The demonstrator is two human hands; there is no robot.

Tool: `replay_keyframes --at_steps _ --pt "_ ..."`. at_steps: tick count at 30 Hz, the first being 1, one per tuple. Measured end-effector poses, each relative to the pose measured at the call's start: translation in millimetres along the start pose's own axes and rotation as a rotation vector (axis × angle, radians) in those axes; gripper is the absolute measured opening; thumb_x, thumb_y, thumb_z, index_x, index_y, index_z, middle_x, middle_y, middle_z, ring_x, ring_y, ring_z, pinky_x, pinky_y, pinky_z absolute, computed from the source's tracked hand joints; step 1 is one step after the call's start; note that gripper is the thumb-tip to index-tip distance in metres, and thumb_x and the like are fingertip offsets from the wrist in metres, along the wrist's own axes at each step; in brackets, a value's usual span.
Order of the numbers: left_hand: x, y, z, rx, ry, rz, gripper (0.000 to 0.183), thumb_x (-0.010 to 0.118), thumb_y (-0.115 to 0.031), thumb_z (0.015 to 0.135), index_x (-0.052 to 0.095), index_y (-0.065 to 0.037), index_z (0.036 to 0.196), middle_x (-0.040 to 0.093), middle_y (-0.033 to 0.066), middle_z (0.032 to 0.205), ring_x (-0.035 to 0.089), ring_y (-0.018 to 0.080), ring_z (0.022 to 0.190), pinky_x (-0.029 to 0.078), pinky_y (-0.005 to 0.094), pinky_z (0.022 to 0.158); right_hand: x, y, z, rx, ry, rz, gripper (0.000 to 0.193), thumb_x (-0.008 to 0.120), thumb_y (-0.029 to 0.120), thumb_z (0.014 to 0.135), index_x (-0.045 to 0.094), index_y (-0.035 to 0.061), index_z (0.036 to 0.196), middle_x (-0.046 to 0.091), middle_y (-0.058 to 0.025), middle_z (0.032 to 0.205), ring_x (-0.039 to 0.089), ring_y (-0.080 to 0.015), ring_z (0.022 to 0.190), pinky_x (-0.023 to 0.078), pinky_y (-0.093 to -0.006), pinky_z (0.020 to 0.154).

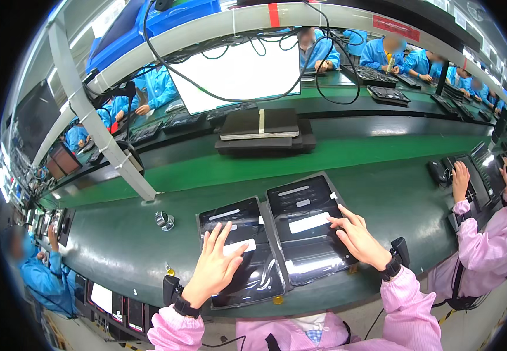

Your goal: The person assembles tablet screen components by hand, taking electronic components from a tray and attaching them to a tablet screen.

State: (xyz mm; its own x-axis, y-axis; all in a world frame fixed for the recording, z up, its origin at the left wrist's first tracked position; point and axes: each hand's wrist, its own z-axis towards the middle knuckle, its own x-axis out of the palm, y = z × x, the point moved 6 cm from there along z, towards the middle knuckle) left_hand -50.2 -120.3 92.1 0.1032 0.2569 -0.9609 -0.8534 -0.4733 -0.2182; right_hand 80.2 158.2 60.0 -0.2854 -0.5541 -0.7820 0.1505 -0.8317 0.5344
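Observation:
Two black tablets, each lit with a white box on its screen, lie side by side on the green bench. Over the left tablet (247,281) is my left hand (215,260), fingers spread, with fingertips by the white box; whether they touch the glass I cannot tell. My right hand (358,237) reaches over the right edge of the right tablet (317,248). Its index finger is stretched out, with other fingertips near the white box's right end. Neither hand grips anything. Both tablets seem covered in clear film, with a small white tab at the edge.
A small metal, ring-like object (164,221) stands left of the tablets. Behind, dark foam-like slabs (259,126) are stacked below a bright white screen (239,73). A co-worker in pink (493,240) handles devices at right; another in blue (46,275) sits at left. A grey post (104,137) rises at left.

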Motion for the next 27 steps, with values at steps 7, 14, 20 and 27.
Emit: replay_keyframes --at_steps 7,14,20,27 --pt "-10.2 -23.1 -1.1 0.055 0.000 0.041 0.037 0.045 -0.032 0.095 0.057 -0.019 0.128 0.025 0.0179 0.149 0.020 0.0390 0.137 0.015 0.0553 0.111 -14.1 9.1 -8.3 0.062 -0.065 0.060 0.023 0.044 0.010 0.095 0.050 0.0018 0.115 0.055 -0.0102 0.123 0.033 -0.0297 0.133 0.025 -0.0421 0.106" --pt "5.8 -67.2 38.6 0.325 0.127 -0.002 0.044 0.046 -0.030 0.096 0.044 -0.008 0.135 0.040 0.0151 0.142 0.032 0.0311 0.136 0.023 0.0536 0.109 -7.8 -20.9 -104.3 0.682 -0.405 0.285 0.025 0.051 0.018 0.095 0.057 -0.0052 0.091 0.063 -0.0166 0.076 0.062 -0.0283 0.069 0.048 -0.0343 0.066" --pt "43.1 -94.3 68.2 0.427 0.246 0.028 0.047 0.046 -0.031 0.096 0.044 -0.002 0.133 0.043 0.0185 0.139 0.039 0.0322 0.131 0.030 0.0476 0.108 27.4 -7.6 -106.2 0.654 -0.356 0.475 0.029 0.059 0.021 0.090 0.062 -0.0082 0.092 0.066 -0.0171 0.073 0.065 -0.0226 0.067 0.048 -0.0310 0.062" --pt "80.0 -100.0 67.5 0.394 0.284 0.094 0.051 0.049 -0.033 0.094 0.043 0.000 0.133 0.044 0.0196 0.138 0.045 0.0338 0.125 0.037 0.0409 0.104 36.7 -16.7 -118.9 0.681 -0.391 0.677 0.025 0.060 0.018 0.089 0.067 -0.0057 0.085 0.068 -0.0075 0.073 0.063 -0.0104 0.066 0.048 -0.0232 0.058"
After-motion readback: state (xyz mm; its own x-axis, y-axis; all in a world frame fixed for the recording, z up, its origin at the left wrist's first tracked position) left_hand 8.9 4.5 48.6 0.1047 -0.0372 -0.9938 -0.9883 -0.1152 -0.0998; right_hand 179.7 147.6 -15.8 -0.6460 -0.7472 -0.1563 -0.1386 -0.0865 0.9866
